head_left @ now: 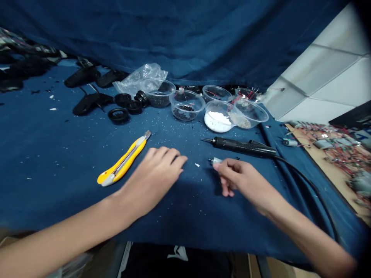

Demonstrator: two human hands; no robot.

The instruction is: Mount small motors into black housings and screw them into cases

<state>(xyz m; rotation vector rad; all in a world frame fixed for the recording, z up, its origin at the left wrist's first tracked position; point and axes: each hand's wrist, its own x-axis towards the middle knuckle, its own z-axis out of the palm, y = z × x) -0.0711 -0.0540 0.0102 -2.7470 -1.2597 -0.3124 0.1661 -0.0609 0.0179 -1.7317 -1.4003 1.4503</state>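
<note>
My right hand point(237, 173) pinches a small silver motor point(216, 160) between thumb and fingers, its shaft pointing left. On the blue cloth to the left of the motor lies a tiny white part point(197, 165). My left hand point(159, 173) rests palm down on the cloth, fingers slightly bent and a little apart, with nothing seen in it. A yellow utility knife point(124, 162) lies beside my left hand, on its far left side. Behind my right hand is a black electric screwdriver point(245, 146), its bit pointing left and its cable running right.
Clear plastic cups, one with white bits point(218, 120) and one with black screws point(186, 110), stand at the back. Black rings point(118, 115) and black brackets point(89, 101) lie back left. A board point(327, 158) with several wired motors is at the right.
</note>
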